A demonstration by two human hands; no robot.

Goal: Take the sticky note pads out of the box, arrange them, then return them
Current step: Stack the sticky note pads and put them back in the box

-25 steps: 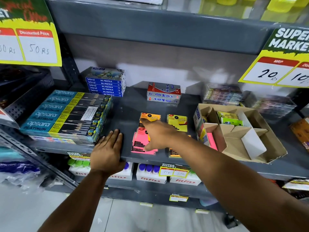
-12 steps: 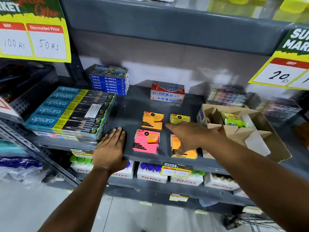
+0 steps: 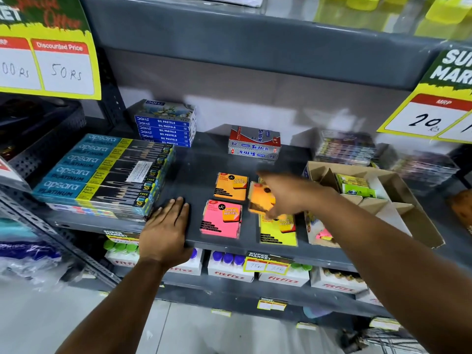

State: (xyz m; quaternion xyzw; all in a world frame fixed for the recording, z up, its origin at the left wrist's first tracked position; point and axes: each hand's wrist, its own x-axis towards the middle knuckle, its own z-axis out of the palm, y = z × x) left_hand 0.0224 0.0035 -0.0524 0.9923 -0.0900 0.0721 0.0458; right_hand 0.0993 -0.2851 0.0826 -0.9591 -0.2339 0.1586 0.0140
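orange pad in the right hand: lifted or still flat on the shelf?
Lifted. The orange pad is tilted in the right hand, above the yellow pad lying flat on the shelf. Blurred, so the exact grip is unclear.

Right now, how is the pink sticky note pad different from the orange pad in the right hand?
The pink pad lies flat on the grey shelf, while the orange pad is tilted, held in the right hand. The pink pad is sharp enough to read its label; the orange pad is blurred. The pink pad is untouched; the left hand rests on the shelf beside it. Both look like similar wrapped square pads.
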